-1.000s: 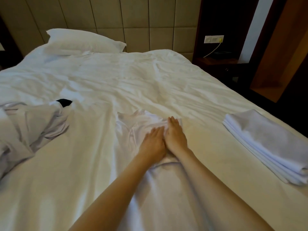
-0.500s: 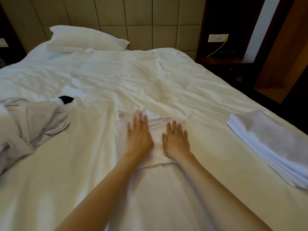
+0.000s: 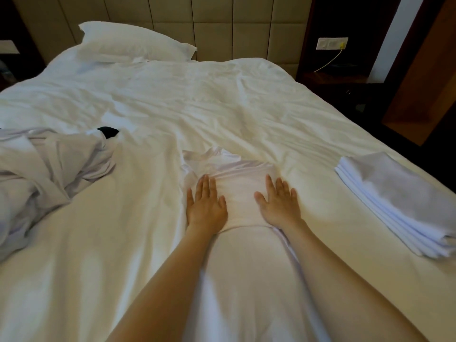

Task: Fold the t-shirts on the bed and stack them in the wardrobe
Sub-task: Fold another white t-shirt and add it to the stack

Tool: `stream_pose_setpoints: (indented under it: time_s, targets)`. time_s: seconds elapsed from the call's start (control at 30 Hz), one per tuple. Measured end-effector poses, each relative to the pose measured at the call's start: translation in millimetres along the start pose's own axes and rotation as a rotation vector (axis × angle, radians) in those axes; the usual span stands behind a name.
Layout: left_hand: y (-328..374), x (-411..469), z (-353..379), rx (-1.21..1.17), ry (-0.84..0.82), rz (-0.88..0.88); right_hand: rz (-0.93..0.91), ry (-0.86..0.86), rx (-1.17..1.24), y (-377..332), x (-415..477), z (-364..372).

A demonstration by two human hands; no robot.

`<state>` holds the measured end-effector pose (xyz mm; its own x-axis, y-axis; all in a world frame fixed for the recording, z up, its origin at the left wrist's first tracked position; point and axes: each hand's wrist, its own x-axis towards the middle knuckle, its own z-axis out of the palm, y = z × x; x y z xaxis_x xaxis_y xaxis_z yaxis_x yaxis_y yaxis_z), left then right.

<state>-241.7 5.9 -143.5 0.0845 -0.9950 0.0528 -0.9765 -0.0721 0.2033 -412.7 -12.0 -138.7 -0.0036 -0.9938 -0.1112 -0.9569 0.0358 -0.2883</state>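
At the centre of the frame, a white t-shirt (image 3: 240,193) lies on the bed (image 3: 197,99). Its lower part runs down toward the bottom edge between the two forearms, and its upper part is folded back on itself under the hands. The left hand (image 3: 206,208) presses flat on the left side of the fold, fingers straight and close together. The right hand (image 3: 280,206) presses flat on the right side, fingers straight and slightly spread, thumb pointing toward the middle. Neither hand grips the cloth; the hands are apart, with a bare strip of the fold between them. Just beyond the left fingertips a crumpled part of the shirt rises; whether it is a sleeve or the collar cannot be told.

At the right edge, well apart from the hands, a stack of folded shirts (image 3: 394,201) rests near the side of the bed. At the left edge lies a heap of unfolded clothes (image 3: 49,169), with a small black item (image 3: 108,131) at its upper end. In the upper left a pillow (image 3: 133,43) leans against the padded headboard (image 3: 222,25). In the upper right a wall socket (image 3: 332,43) carries a yellow cable (image 3: 329,60) that runs down to a dark nightstand (image 3: 333,80).
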Motion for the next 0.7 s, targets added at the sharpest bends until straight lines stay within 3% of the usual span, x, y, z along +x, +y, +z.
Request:
stream_pose_setpoints:
  time_s: [0.47,0.7]
  targets:
    - [-16.3,-114.2,-13.9,-0.026,-0.079,-0.086,0.023,-0.074,0.415,12.6,-106.8,-9.7]
    - [-21.6,-174.1,-20.5,-0.046,-0.142,-0.102,0.060,-0.105,0.351,19.4,-164.8,-4.6]
